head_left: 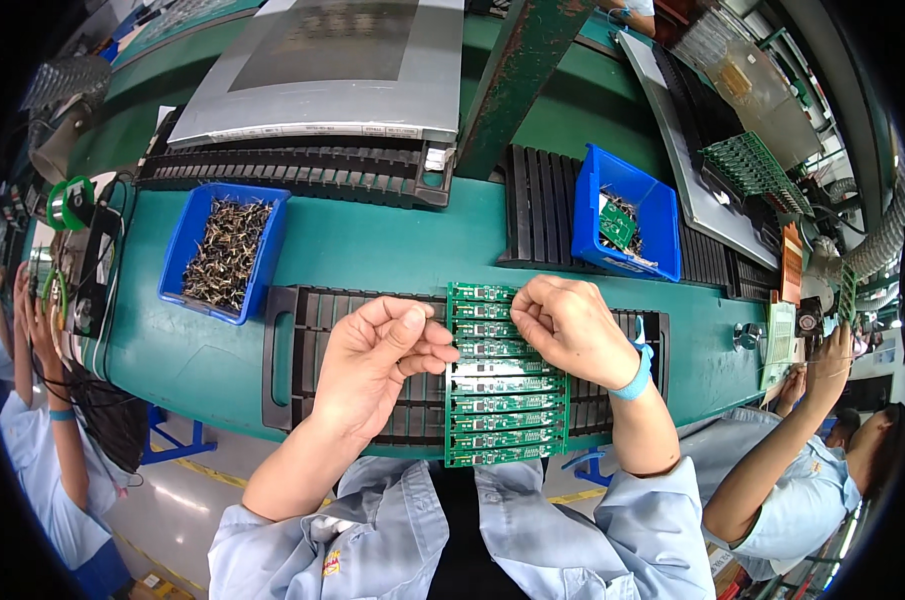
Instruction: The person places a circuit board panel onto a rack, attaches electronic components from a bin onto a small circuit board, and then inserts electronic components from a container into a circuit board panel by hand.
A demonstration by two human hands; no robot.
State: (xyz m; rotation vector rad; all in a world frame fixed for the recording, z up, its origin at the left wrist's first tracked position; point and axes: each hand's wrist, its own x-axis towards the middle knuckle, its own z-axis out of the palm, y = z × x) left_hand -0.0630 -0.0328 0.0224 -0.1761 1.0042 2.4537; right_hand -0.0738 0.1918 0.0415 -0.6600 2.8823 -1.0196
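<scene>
A green panel of several narrow circuit boards lies across a black slotted rack in front of me. My left hand is beside the panel's left edge, thumb and fingers curled together. Anything between those fingertips is too small to make out. Over the panel's upper right part is my right hand, its fingers bent into a pinch close to the boards. What it pinches, if anything, is hidden by the fingers. A blue band circles my right wrist.
At left stands a blue bin full of small leaded components. Another blue bin at right holds components and a green board piece. Behind them are a large grey metal plate and a green post. Co-workers sit on both sides.
</scene>
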